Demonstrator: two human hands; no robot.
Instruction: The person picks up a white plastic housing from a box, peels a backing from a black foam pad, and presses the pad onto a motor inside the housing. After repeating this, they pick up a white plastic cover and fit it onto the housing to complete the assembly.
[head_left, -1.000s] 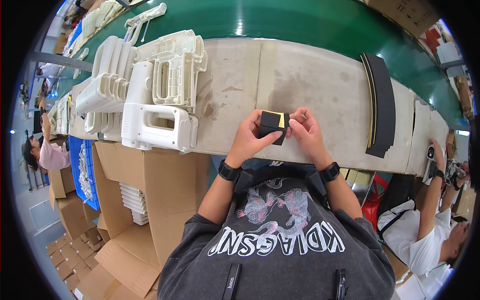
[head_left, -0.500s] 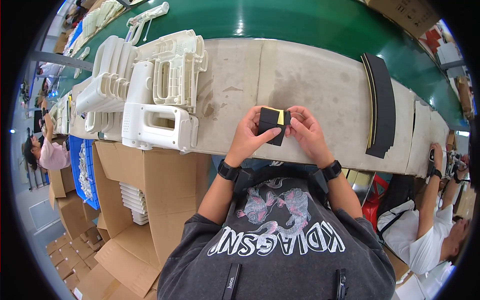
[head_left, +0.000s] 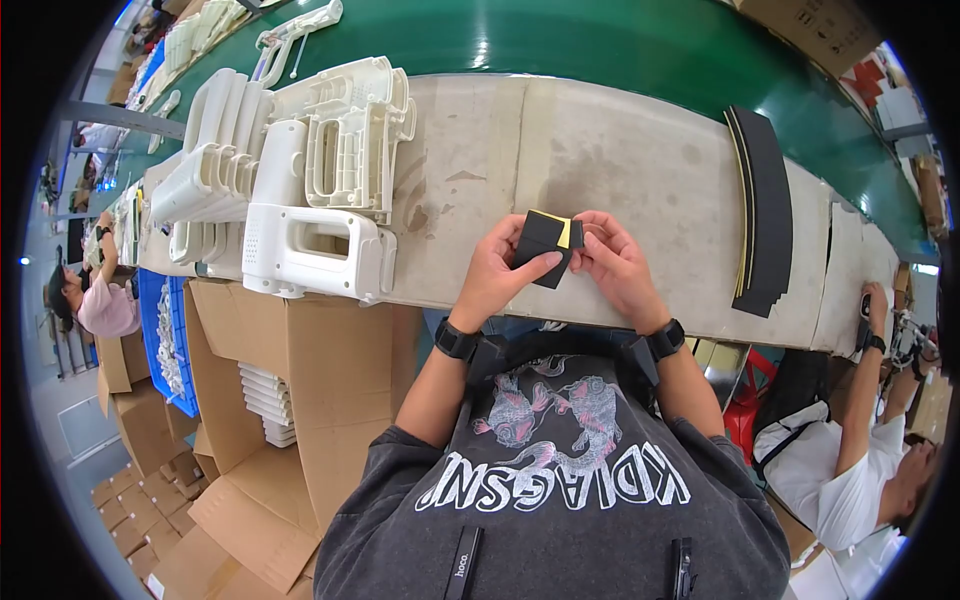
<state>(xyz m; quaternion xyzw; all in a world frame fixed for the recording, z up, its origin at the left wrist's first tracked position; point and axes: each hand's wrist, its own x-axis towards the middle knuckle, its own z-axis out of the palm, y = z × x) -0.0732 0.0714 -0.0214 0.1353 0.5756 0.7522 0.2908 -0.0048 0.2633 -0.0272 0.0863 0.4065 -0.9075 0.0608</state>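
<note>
Over the near edge of the table, my left hand (head_left: 492, 278) is closed round a black foam pad (head_left: 540, 234), its thumb pressed across the front. Yellow backing (head_left: 564, 236) shows along the pad's right side. Between the fingers and thumb of my right hand (head_left: 622, 268) is a small black foam piece (head_left: 576, 236), at the edge of that yellow backing. Whether this piece is still joined to the pad cannot be made out. My right fingertips partly hide it.
White plastic housings (head_left: 318, 250) stand stacked on the table's left. Long black foam sheets with yellow layers (head_left: 762, 210) lie to the right. A green belt (head_left: 600, 50) runs behind. An open cardboard box (head_left: 345, 370) stands below left. Other people work at both sides.
The black pad has tilted slightly in my left hand, and its yellow side has shifted a little. Both hands keep nearly the same place. At far left, another person's arm has lowered.
</note>
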